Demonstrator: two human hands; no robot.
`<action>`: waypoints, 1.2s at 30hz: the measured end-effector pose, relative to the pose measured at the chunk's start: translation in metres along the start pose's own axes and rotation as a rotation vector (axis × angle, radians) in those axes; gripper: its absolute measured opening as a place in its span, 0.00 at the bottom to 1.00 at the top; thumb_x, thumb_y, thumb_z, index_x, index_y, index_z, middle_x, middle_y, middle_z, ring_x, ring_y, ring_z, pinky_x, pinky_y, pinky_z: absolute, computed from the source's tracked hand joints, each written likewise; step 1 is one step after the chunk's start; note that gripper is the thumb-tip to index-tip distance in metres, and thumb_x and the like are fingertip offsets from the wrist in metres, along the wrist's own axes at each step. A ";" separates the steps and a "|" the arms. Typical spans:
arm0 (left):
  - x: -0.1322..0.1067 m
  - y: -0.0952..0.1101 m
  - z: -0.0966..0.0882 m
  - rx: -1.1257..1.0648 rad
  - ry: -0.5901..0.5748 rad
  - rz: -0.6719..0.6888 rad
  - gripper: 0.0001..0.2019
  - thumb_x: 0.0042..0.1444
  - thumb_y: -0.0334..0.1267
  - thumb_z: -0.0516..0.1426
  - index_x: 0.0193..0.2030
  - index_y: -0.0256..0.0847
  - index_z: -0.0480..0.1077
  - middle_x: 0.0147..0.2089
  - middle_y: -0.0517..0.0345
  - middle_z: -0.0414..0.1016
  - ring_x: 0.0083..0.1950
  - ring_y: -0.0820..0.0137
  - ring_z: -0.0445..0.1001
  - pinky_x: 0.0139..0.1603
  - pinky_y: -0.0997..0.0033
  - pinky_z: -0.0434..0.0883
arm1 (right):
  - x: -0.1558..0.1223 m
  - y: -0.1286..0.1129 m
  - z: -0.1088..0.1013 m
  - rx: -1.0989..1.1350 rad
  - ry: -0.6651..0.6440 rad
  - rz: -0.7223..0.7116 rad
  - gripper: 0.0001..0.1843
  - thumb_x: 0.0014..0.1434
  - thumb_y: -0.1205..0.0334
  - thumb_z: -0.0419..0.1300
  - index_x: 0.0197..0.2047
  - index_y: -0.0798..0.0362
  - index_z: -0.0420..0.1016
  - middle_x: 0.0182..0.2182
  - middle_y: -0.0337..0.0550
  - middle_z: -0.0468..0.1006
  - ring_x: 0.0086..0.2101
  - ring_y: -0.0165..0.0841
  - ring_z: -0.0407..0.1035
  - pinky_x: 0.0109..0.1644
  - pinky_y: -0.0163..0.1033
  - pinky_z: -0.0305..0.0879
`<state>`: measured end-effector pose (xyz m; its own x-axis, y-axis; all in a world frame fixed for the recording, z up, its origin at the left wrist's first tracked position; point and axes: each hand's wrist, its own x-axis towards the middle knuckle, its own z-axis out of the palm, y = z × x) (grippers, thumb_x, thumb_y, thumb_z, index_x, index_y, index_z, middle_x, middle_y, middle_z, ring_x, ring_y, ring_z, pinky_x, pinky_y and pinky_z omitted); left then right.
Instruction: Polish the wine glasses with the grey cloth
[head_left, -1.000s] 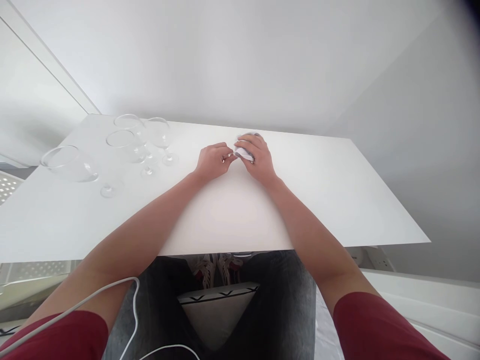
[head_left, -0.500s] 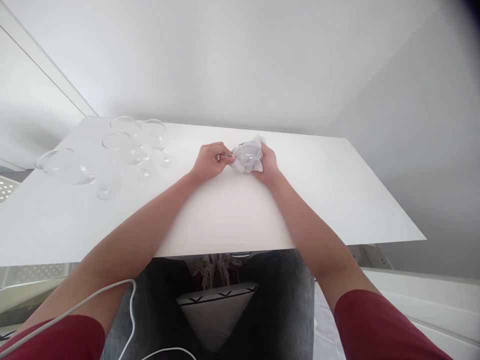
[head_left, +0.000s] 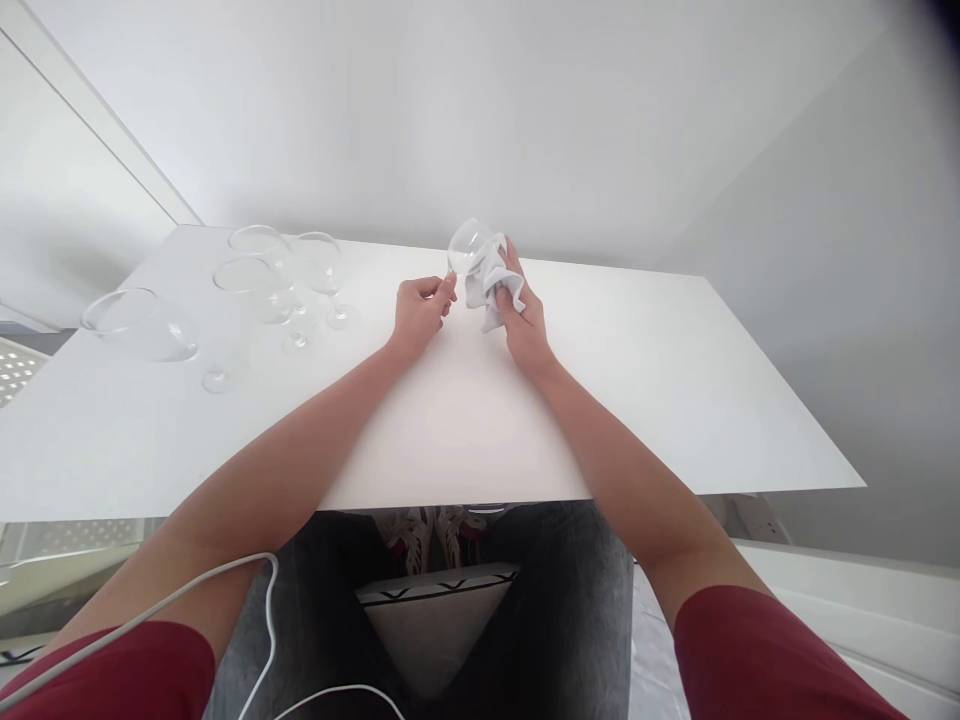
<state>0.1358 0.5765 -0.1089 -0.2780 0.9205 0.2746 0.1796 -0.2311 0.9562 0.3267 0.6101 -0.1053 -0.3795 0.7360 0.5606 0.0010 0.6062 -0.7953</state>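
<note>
Above the middle of the white table, a clear wine glass [head_left: 466, 245] is tilted with its bowl up towards the wall. My left hand [head_left: 421, 312] pinches it low, by the stem, with fingers closed; the foot is hidden by the hand. A crumpled white cloth [head_left: 491, 285] lies against the right side of the bowl. My right hand [head_left: 527, 320] is closed on this cloth, thumb in front and fingers behind, pressing it to the glass.
Several clear wine glasses stand upright on the left of the white table [head_left: 660, 400], the nearest glass [head_left: 142, 330] furthest left. A wall [head_left: 480, 120] rises behind the table. A white cable [head_left: 271, 590] hangs by my left arm.
The glass has turned from lying sideways, wrapped in the cloth, to bowl up and away from me. My right hand and the cloth have shifted to the bowl's right side, baring its left.
</note>
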 end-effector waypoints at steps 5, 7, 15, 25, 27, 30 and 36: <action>0.001 0.000 -0.002 0.064 -0.038 0.010 0.26 0.63 0.59 0.63 0.22 0.41 0.70 0.19 0.60 0.64 0.22 0.74 0.60 0.25 0.67 0.58 | 0.005 -0.004 -0.002 -0.309 -0.278 -0.196 0.28 0.77 0.42 0.48 0.73 0.38 0.70 0.75 0.41 0.67 0.79 0.42 0.48 0.83 0.60 0.47; 0.002 0.001 -0.003 0.152 -0.023 0.078 0.26 0.63 0.57 0.63 0.21 0.41 0.69 0.20 0.59 0.64 0.23 0.72 0.62 0.28 0.66 0.60 | 0.008 0.002 -0.005 -0.403 -0.306 -0.223 0.25 0.77 0.48 0.50 0.71 0.38 0.73 0.72 0.42 0.71 0.78 0.47 0.50 0.80 0.67 0.48; 0.001 -0.003 -0.003 0.458 -0.218 0.442 0.24 0.60 0.48 0.63 0.19 0.43 0.60 0.21 0.58 0.62 0.24 0.70 0.58 0.30 0.62 0.56 | 0.008 0.015 -0.018 -0.400 -0.101 -0.156 0.23 0.68 0.48 0.62 0.65 0.40 0.77 0.59 0.46 0.80 0.63 0.49 0.71 0.71 0.61 0.64; -0.007 0.002 -0.003 0.390 -0.325 0.490 0.22 0.59 0.53 0.63 0.21 0.43 0.65 0.23 0.58 0.65 0.24 0.71 0.59 0.30 0.64 0.58 | 0.003 0.012 -0.024 0.187 -0.088 0.277 0.11 0.56 0.51 0.66 0.38 0.48 0.82 0.39 0.42 0.84 0.41 0.40 0.79 0.48 0.47 0.77; -0.007 0.004 -0.004 0.348 -0.305 0.472 0.23 0.59 0.56 0.64 0.22 0.43 0.67 0.23 0.57 0.67 0.25 0.71 0.61 0.30 0.64 0.59 | 0.004 0.016 -0.024 0.300 -0.088 0.326 0.15 0.57 0.47 0.66 0.39 0.49 0.81 0.40 0.45 0.85 0.42 0.44 0.80 0.49 0.50 0.79; -0.006 0.008 -0.004 0.274 -0.276 0.443 0.24 0.60 0.60 0.64 0.24 0.43 0.71 0.26 0.55 0.71 0.27 0.70 0.64 0.31 0.64 0.62 | 0.007 0.024 -0.023 0.387 -0.053 0.367 0.25 0.60 0.35 0.62 0.40 0.50 0.81 0.40 0.51 0.86 0.46 0.50 0.81 0.52 0.57 0.80; -0.003 0.010 -0.001 0.114 -0.087 0.278 0.28 0.61 0.67 0.63 0.28 0.42 0.71 0.27 0.56 0.72 0.29 0.71 0.67 0.30 0.67 0.67 | 0.009 0.019 -0.012 0.375 0.009 0.299 0.37 0.64 0.26 0.54 0.51 0.52 0.81 0.45 0.53 0.87 0.54 0.51 0.79 0.62 0.60 0.76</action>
<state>0.1371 0.5705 -0.1003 -0.1228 0.8517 0.5094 0.3437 -0.4450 0.8269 0.3340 0.6317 -0.1128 -0.4056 0.8652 0.2949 -0.2256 0.2180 -0.9495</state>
